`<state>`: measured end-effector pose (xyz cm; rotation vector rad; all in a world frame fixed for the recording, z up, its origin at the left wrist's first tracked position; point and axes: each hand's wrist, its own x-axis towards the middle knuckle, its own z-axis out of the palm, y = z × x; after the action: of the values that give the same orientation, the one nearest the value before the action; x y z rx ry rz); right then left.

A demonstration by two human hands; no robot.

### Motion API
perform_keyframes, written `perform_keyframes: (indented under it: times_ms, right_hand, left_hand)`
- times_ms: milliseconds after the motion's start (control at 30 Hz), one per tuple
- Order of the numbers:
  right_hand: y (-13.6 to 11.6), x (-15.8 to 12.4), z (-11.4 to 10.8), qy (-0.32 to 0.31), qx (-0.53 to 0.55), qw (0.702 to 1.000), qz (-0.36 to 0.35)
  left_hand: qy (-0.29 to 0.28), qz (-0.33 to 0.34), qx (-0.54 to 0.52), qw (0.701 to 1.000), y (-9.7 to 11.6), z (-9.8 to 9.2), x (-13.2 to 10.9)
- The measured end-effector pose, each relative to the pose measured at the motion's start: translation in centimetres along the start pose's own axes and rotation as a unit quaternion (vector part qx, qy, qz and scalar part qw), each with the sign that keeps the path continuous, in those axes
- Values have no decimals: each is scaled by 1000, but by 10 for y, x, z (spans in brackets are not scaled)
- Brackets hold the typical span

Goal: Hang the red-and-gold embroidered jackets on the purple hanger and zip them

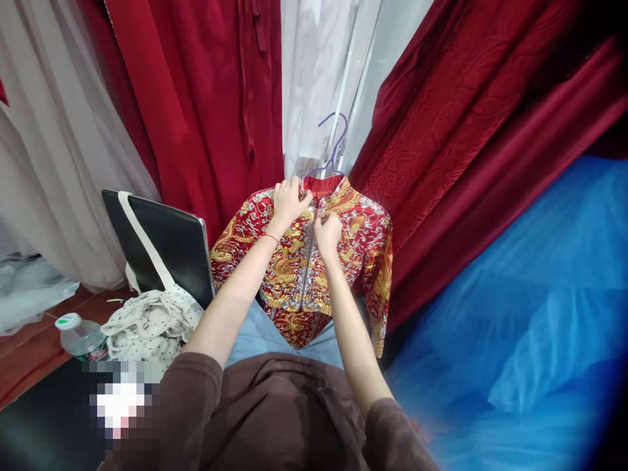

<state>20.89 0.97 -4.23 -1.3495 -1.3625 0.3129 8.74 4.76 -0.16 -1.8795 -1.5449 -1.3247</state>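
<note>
A red jacket (353,261) with gold and silver embroidery hangs on a purple wire hanger (337,145), its front facing me. My left hand (290,204) is at the left side of the collar, its fingers bent around the collar edge. Just below the collar, my right hand (327,234) pinches the upper front edge near the centre line. A silvery trim runs down the middle of the jacket, and the red lining shows inside the neck.
Dark red dresses (206,98) and white fabric (314,72) hang behind the jacket. Blue tulle (530,307) spreads on the right. At left are a black chair back (161,242), a dotted cloth bag (152,320) and a plastic bottle (81,337).
</note>
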Motion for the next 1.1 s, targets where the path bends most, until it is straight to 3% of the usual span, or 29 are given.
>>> perform_keyframes:
  times_ms: [100, 200, 300, 400, 500, 700, 833, 967, 1100]
  right_hand:
    - [1, -3, 5, -53, 200, 974, 90]
    - [-2, -6, 6, -79, 386, 899, 188]
    - [-7, -6, 3, -73, 473, 842, 247]
    - [-10, -5, 1, -67, 501, 821, 267]
    - [-12, -3, 3, -78, 498, 822, 263]
    - [-1, 9, 6, -124, 443, 859, 223]
    - [7, 10, 8, -123, 421, 879, 190]
    - [13, 1, 13, -89, 390, 908, 126]
    - [33, -19, 16, -91, 385, 910, 125]
  left_hand:
    - [-1, -2, -4, 1000, 0, -1, 0]
    - [-6, -2, -5, 1000, 1, -2, 0]
    - [-6, 3, -4, 1000, 1, -2, -1]
    - [-3, 1, -13, 1000, 0, -2, -1]
    - [1, -5, -26, 1000, 0, -2, -2]
    - [9, -3, -23, 1000, 1, -2, -3]
    - [2, -3, -3, 1000, 2, -3, -3]
    - [-16, 1, 3, 1000, -2, -2, -2]
    - [-38, 10, -9, 999, -5, -3, 0]
